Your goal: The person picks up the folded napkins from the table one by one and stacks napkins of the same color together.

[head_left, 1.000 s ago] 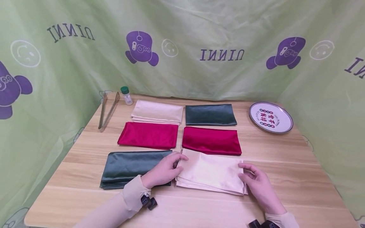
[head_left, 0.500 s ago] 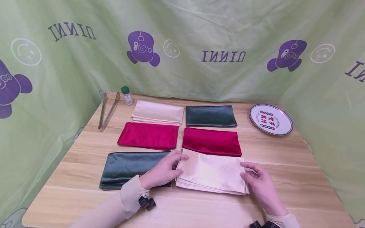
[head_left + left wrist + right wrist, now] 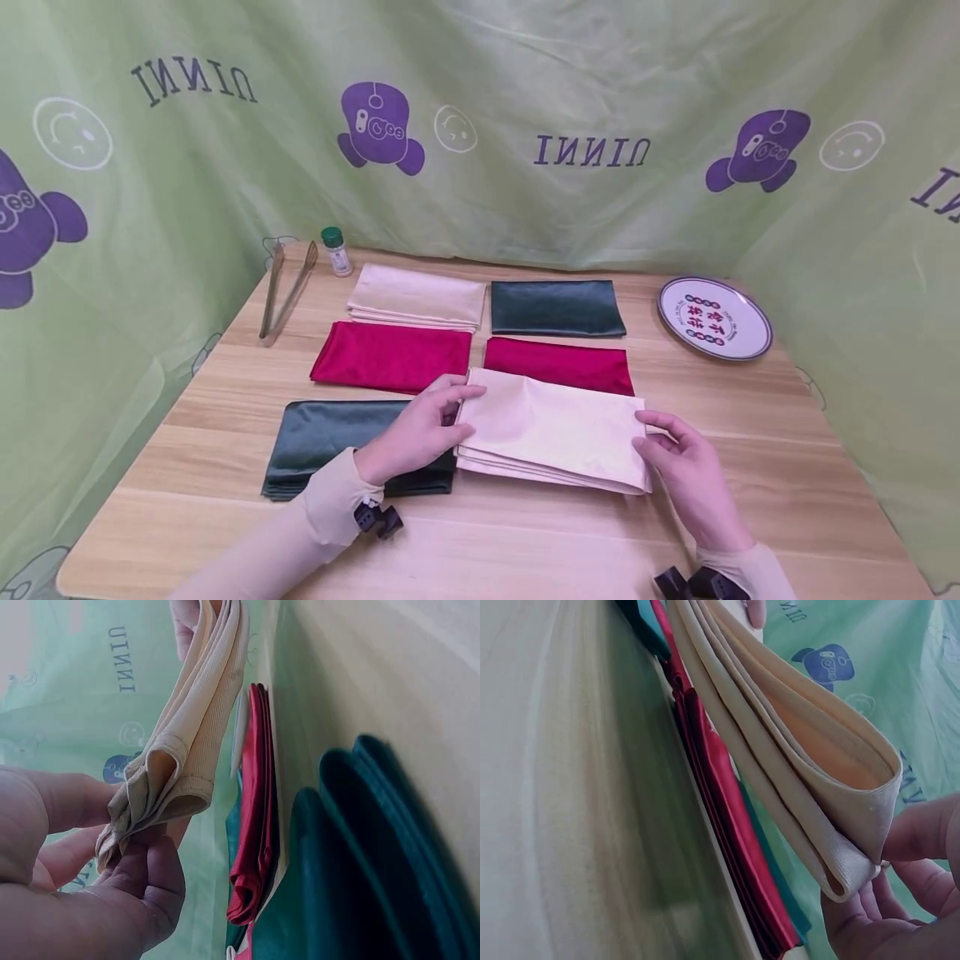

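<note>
A folded cream satin cloth [image 3: 555, 429] is held off the table between both hands. My left hand [image 3: 420, 429] pinches its left end, thumb and fingers on either side of the stacked layers, as the left wrist view shows. At the right end, my right hand [image 3: 693, 475] pinches the cloth's edge; in the right wrist view the folds [image 3: 802, 772] hang in loops from the grip. Below the left forearm and hand lies a folded dark green cloth [image 3: 337, 450]. Just behind the held cloth is a folded red cloth [image 3: 562, 365], its front part covered.
Another red cloth [image 3: 397, 354], a cream cloth [image 3: 416, 296] and a green cloth [image 3: 558, 307] lie folded farther back. Metal tongs [image 3: 285, 292] and a green-capped bottle [image 3: 337, 252] stand at the back left. A white plate [image 3: 716, 318] rests at the back right of the wooden table [image 3: 787, 475].
Both hands have lifted the cream cloth from the table and shifted it slightly away from the person, so it now overlaps the front of the red cloth in the head view.
</note>
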A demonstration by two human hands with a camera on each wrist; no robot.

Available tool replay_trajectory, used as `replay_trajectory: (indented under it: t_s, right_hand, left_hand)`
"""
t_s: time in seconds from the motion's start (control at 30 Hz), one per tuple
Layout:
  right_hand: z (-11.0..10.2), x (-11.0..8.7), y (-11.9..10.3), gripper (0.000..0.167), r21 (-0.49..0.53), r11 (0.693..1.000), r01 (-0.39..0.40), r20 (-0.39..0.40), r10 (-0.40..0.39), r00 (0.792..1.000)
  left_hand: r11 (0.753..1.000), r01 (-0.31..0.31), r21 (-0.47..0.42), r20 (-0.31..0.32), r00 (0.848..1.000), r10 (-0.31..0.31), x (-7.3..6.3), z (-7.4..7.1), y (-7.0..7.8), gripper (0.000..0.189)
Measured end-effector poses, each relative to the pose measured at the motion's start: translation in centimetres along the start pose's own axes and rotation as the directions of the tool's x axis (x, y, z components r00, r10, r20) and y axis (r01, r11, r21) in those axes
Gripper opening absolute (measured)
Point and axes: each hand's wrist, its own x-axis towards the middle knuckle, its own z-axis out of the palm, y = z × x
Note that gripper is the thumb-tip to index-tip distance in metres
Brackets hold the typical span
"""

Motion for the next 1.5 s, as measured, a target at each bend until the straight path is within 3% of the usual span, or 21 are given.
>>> replay_trajectory:
  t_s: [0.5, 0.73, 0.93, 1.07, 1.33, 1.5]
  right_hand:
    - [1.9, 2.4, -1.4, 0.038, -0.121, 0.992, 0.037, 0.009, -0.036, 0.999]
    - [3.6, 4.2, -2.1, 0.039, -0.125, 0.991, 0.048, 0.040, -0.044, 0.998]
    - [5.5, 6.2, -3.2, 0.037, -0.133, 0.989, 0.065, 0.053, -0.058, 0.997]
    - [6.9, 7.9, -4.0, 0.038, -0.104, 0.993, 0.048, 0.073, -0.040, 0.996]
    - [9.9, 11.1, -4.4, 0.038, -0.009, 0.999, 0.041, 0.105, -0.040, 0.994]
    - [11.8, 12.7, -5.2, 0.038, 0.027, 0.998, 0.062, 0.102, -0.065, 0.993]
  left_hand:
    - [0.999, 0.016, -0.052, -0.021, 1.000, -0.018, 0.8, -2.4, -0.9, 0.050]
    - [0.994, 0.056, -0.099, -0.050, 0.997, -0.061, 1.3, -4.4, -1.6, 0.050]
    - [0.997, 0.055, -0.060, -0.085, 0.995, -0.060, 2.0, -6.7, -2.4, 0.049]
    - [0.998, 0.055, -0.027, -0.111, 0.992, -0.058, 2.7, -8.3, -3.0, 0.048]
    - [0.992, 0.128, -0.010, -0.147, 0.981, -0.128, 3.6, -11.2, -4.6, 0.048]
    - [0.990, 0.142, 0.016, -0.186, 0.973, -0.137, 4.2, -12.9, -5.5, 0.048]
